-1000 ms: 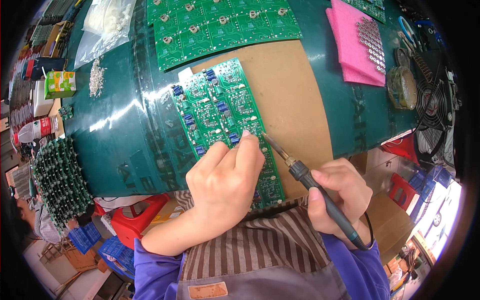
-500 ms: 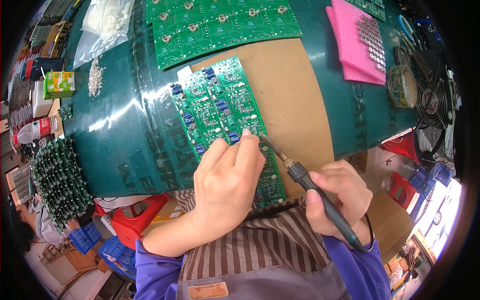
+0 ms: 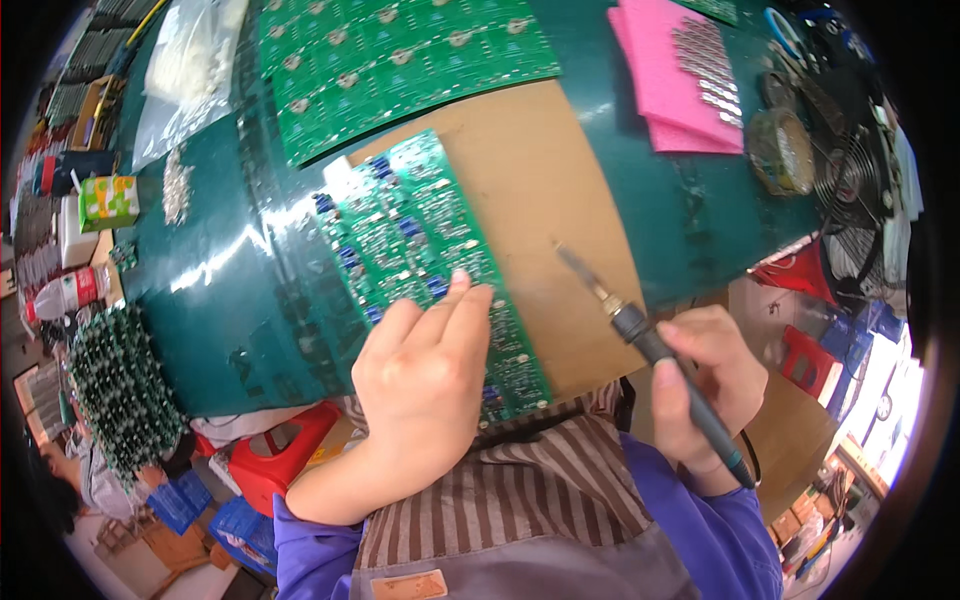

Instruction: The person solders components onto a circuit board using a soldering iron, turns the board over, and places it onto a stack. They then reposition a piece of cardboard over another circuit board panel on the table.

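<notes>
Around the brown cardboard sheet (image 3: 560, 200): a large green panel of boards (image 3: 400, 60) lies just beyond it, pink foam pads (image 3: 670, 90) to its right, a tape roll (image 3: 782, 152) and black fan (image 3: 860, 200) farther right, a clear plastic bag (image 3: 190, 70) far left.
</notes>
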Available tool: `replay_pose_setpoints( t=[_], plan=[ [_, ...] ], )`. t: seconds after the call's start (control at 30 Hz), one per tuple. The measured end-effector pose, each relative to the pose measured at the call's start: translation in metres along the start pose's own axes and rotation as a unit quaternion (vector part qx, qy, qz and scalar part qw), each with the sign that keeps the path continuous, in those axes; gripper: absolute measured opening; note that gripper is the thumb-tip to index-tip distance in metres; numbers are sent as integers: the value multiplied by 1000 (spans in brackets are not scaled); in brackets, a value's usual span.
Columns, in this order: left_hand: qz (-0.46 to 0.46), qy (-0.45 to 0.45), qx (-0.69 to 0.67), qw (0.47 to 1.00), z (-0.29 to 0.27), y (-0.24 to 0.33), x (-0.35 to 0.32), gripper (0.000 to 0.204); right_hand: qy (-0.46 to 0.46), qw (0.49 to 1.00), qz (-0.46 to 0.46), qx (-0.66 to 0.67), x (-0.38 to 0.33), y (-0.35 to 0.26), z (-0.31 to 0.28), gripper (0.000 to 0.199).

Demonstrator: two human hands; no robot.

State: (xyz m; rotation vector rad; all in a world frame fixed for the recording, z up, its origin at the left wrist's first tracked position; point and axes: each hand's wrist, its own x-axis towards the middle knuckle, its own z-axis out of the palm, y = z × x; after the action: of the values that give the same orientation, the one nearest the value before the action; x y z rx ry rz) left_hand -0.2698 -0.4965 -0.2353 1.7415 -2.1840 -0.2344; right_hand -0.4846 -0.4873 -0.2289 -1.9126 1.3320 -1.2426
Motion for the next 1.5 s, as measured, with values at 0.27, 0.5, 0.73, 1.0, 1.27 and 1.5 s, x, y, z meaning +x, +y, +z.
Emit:
replay_pose_setpoints(
  t=[0.27, 0.5, 0.73, 1.0, 1.27, 1.5],
  plan=[
    [-31, -34, -60, 997, -7, 4, -4, 11, 330, 918, 81, -204, -10, 64, -67, 22],
    [-71, -71, -94, 991, -13, 3, 0, 11, 266, 926, 80, -254, -3, 83, -74, 21],
    [-40, -87, -121, 988, -22, 13, -22, 17, 60, 994, 81, -45, -39, 12, -30, 20],
    [-34, -64, -111, 991, -7, 11, -37, 17, -49, 996, -5, 69, -49, -13, 2, 18],
    [-24, 0, -97, 995, 7, 8, -42, 15, -48, 997, -7, 57, -45, -10, 12, 19],
    [-1, 45, -79, 996, 12, 7, -41, 13, -54, 997, -9, 54, -41, -9, 11, 19]
  ],
)
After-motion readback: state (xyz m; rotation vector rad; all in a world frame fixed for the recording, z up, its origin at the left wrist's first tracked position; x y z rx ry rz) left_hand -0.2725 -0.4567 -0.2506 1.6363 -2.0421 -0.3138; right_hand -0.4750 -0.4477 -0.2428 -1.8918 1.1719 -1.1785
